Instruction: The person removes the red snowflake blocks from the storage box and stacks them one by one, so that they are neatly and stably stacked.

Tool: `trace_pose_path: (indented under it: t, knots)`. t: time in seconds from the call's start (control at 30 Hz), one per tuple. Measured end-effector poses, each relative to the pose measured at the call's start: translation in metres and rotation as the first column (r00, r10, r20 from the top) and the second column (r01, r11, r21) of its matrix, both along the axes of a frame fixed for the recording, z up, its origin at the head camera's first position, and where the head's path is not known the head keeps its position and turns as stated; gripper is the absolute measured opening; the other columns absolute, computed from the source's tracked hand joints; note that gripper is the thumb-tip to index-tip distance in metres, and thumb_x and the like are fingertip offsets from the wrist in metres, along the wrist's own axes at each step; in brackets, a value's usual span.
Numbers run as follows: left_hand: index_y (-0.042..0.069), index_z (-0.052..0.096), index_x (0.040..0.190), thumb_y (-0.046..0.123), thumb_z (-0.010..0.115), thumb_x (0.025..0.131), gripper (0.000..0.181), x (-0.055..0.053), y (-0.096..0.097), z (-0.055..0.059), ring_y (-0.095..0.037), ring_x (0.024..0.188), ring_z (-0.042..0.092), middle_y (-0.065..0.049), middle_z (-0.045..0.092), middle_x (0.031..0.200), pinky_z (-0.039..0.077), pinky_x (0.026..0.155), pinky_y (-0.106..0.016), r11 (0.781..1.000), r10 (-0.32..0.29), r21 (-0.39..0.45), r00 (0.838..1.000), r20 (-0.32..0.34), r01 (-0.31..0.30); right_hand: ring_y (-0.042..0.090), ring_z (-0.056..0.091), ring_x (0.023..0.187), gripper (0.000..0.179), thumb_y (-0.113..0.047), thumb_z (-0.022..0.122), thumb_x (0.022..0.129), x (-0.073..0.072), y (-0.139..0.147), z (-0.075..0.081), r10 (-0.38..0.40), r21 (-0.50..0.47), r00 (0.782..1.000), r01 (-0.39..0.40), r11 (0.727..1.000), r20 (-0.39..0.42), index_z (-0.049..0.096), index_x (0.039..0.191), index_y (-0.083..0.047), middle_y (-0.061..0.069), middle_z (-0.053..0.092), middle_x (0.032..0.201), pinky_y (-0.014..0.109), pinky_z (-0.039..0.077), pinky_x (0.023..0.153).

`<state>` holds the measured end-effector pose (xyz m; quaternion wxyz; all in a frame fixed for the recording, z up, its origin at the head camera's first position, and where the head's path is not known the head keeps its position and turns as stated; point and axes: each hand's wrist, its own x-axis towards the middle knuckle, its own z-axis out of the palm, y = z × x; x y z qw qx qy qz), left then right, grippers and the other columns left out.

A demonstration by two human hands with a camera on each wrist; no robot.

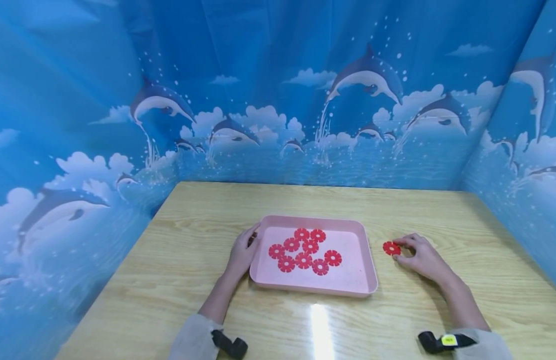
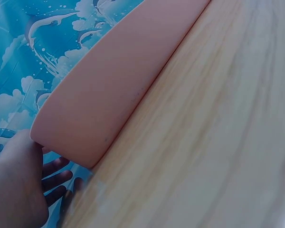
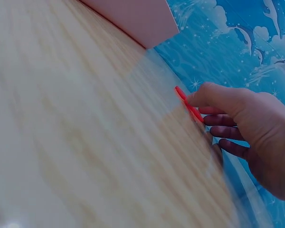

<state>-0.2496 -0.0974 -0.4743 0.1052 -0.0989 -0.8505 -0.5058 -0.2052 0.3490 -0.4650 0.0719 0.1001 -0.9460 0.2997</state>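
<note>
1. Right hand (image 1: 423, 257): thumb and forefinger nearly closed, pinching a red notched disc (image 1: 388, 248) by its edge; the remaining fingers are loosely bent.
2. Held disc: located right of the pink tray (image 1: 354, 270), outside it and just beside its right wall. The right wrist view shows it nearly edge-on, close over the worktop (image 1: 196, 225); contact with the surface cannot be determined.
3. Left hand (image 1: 241, 254): relaxed and partly spread, resting against the outside of the tray's left wall. The left wrist view shows several fingers bent gently, their tips free of the wall.
4. Tray: flat on the worktop, between the hands. Contents: nine loose discs (image 1: 298, 260) of the same red, grouped in the left and middle portions.
5. Surroundings: a blue dolphin-print backdrop (image 1: 268, 40) stands behind the worktop and along both sides.
</note>
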Motion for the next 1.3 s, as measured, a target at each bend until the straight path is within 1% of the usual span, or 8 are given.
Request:
trace_pose_path:
  t: [0.13,0.3,0.47,0.57,0.67,0.93,1.07,1.3]
  knots:
    - [0.003,0.051,0.129,0.006,0.053,0.091,0.038,0.0,0.0,0.0,-0.029,0.091,0.054,-0.014,0.057,0.099,0.045,0.083,-0.045,1.0,0.0,-0.01,1.0,-0.027,0.0,0.034,0.051,0.094,0.041,-0.016,0.071,0.08,0.001,-0.003,0.005,-0.001,-0.015,1.0,0.0,1.0,-0.017,0.059,0.114,0.004,0.016,0.054,0.104,0.049,0.042,0.079]
    - [0.0,0.052,0.128,0.004,0.054,0.09,0.038,-0.001,0.0,-0.001,-0.029,0.088,0.054,-0.016,0.057,0.096,0.045,0.082,-0.045,1.0,0.003,-0.004,0.999,-0.054,-0.003,0.033,0.052,0.093,0.036,-0.014,0.068,0.082,0.001,-0.014,0.021,0.004,-0.031,0.999,-0.005,1.0,-0.032,0.06,0.113,0.002,0.016,0.056,0.105,0.051,0.045,0.077]
    - [0.0,0.052,0.128,0.005,0.054,0.09,0.038,-0.002,0.0,-0.001,-0.029,0.088,0.054,-0.015,0.057,0.096,0.045,0.083,-0.044,1.0,0.003,0.0,0.999,-0.053,-0.003,0.03,0.053,0.09,0.031,-0.01,0.07,0.08,0.001,-0.034,0.035,0.082,-0.049,0.99,-0.088,0.995,-0.115,0.063,0.108,0.002,0.013,0.059,0.102,0.049,0.046,0.076]
    - [0.001,0.052,0.128,0.006,0.054,0.091,0.038,-0.002,0.0,-0.001,-0.029,0.089,0.054,-0.015,0.057,0.097,0.045,0.083,-0.044,1.0,0.004,-0.001,0.999,-0.047,-0.004,0.032,0.054,0.09,0.029,-0.008,0.07,0.08,0.003,-0.049,0.041,0.126,-0.062,0.985,-0.134,0.989,-0.117,0.063,0.107,0.001,0.011,0.059,0.101,0.049,0.048,0.075]
    - [0.001,0.052,0.128,0.006,0.054,0.091,0.037,-0.001,0.0,0.0,-0.029,0.089,0.054,-0.015,0.057,0.097,0.044,0.084,-0.044,1.0,0.003,-0.003,0.999,-0.045,-0.003,0.032,0.053,0.091,0.03,-0.01,0.07,0.08,0.004,-0.063,0.046,0.156,-0.063,0.984,-0.161,0.985,-0.086,0.064,0.107,0.0,0.01,0.058,0.101,0.048,0.048,0.073]
    - [0.001,0.052,0.128,0.005,0.053,0.091,0.038,-0.002,0.0,0.0,-0.028,0.088,0.054,-0.014,0.057,0.097,0.045,0.082,-0.043,1.0,0.004,-0.003,0.999,-0.043,-0.004,0.029,0.05,0.099,0.03,-0.012,0.071,0.078,0.001,-0.094,0.044,0.23,-0.111,0.973,-0.229,0.967,-0.001,0.065,0.106,-0.004,0.006,0.059,0.105,0.048,0.045,0.081]
    - [0.002,0.052,0.129,0.006,0.053,0.091,0.038,-0.001,0.0,0.0,-0.028,0.089,0.054,-0.014,0.057,0.097,0.045,0.082,-0.043,1.0,0.007,-0.001,1.0,-0.027,-0.007,0.03,0.051,0.101,0.031,-0.009,0.073,0.076,-0.005,-0.106,0.041,0.268,-0.103,0.963,-0.264,0.959,0.023,0.065,0.105,-0.005,0.004,0.059,0.106,0.048,0.046,0.082]
    - [0.003,0.051,0.129,0.004,0.053,0.09,0.039,0.0,0.002,0.001,-0.028,0.09,0.054,-0.014,0.057,0.098,0.046,0.082,-0.043,1.0,0.004,0.006,1.0,-0.02,-0.004,0.028,0.055,0.098,0.029,-0.008,0.071,0.077,-0.017,-0.118,0.034,0.369,-0.095,0.927,-0.362,0.927,0.07,0.065,0.105,-0.005,0.006,0.06,0.103,0.046,0.048,0.081]
